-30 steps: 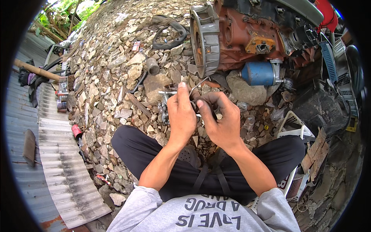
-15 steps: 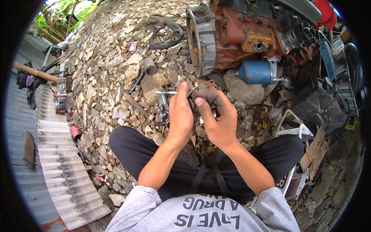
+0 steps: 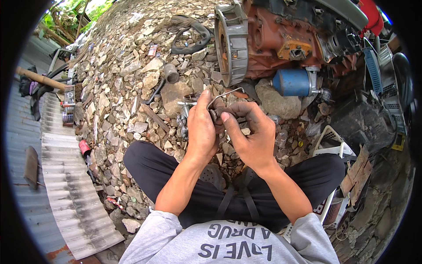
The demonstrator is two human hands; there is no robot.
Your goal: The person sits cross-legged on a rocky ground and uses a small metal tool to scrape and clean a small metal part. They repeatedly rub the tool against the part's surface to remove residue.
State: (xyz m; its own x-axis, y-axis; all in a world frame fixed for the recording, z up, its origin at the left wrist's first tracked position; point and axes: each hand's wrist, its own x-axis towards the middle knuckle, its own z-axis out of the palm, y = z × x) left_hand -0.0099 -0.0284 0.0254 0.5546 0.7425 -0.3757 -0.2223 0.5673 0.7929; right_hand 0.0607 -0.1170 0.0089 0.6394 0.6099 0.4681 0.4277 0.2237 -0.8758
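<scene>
Hands meet over the crossed legs (image 3: 184, 176), both closed on one small dark metal part (image 3: 216, 115) just above the rubble (image 3: 127, 83). The left hand (image 3: 201, 127) pinches it with fingers curled tight; the right hand (image 3: 248, 134) wraps it, thumb pressed on top. A thin bent wire (image 3: 225, 94) rises from the part, its long axis running up and to the right, tip hooking down toward the blue cylinder (image 3: 292, 82) below the rusty engine block (image 3: 277, 39).
</scene>
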